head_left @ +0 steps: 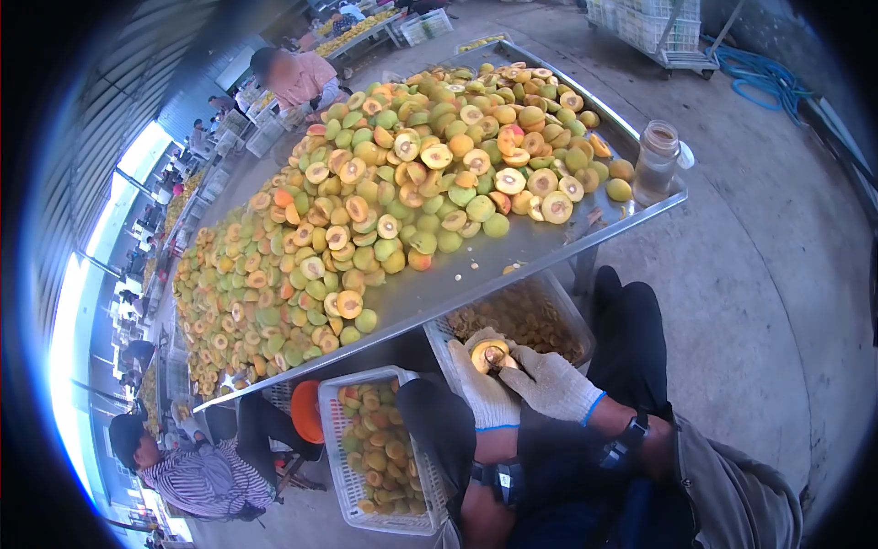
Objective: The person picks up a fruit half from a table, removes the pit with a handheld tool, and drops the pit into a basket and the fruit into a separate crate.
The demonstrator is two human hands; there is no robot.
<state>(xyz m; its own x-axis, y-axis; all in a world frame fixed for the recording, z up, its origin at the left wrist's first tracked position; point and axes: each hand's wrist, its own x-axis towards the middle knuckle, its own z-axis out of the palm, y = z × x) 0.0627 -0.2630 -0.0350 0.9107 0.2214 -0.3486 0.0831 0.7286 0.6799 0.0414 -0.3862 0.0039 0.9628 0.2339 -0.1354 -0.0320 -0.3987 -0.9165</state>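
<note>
Both my hands wear white knit gloves with blue cuffs and meet over a crate below the table's edge. My left hand holds a halved fruit, its yellow cut face turned up. The fingers of my right hand are pressed together at the fruit's right side, by a small dark part at its centre; whether a tool is in them is too small to tell. Beneath them, the crate holds brownish pieces. A large heap of halved green and yellow fruit covers much of the metal table.
A white crate of fruit halves stands beside my knee, near an orange bowl. A clear jar is at the table's right corner. One person sits at lower left, another across the table. Stacked crates and a blue hose lie beyond.
</note>
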